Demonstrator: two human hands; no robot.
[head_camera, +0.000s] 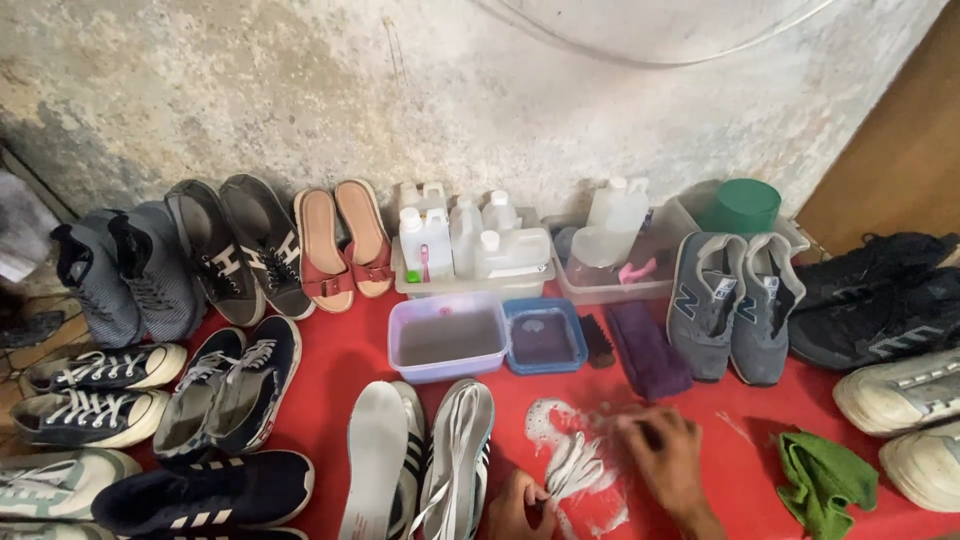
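Pinching one end of the soapy white shoelaces (575, 470), the left hand (520, 505) pins them to the red mat (740, 450); the blurred right hand (665, 455) presses on them just beside, its grip unclear. Beyond the hands sit a water tub (447, 337) and a blue tub (543, 336).

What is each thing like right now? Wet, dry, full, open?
White laces: soapy, pinched at one end by the left hand.
Right hand: blurred, pressing on the laces.
Red mat: foam smeared by the laces.
Clear tub: open, holds murky water.
Blue tub: open, holds dark liquid.
Green cloth: crumpled, untouched.
White insole: out of its shoe, lying flat.
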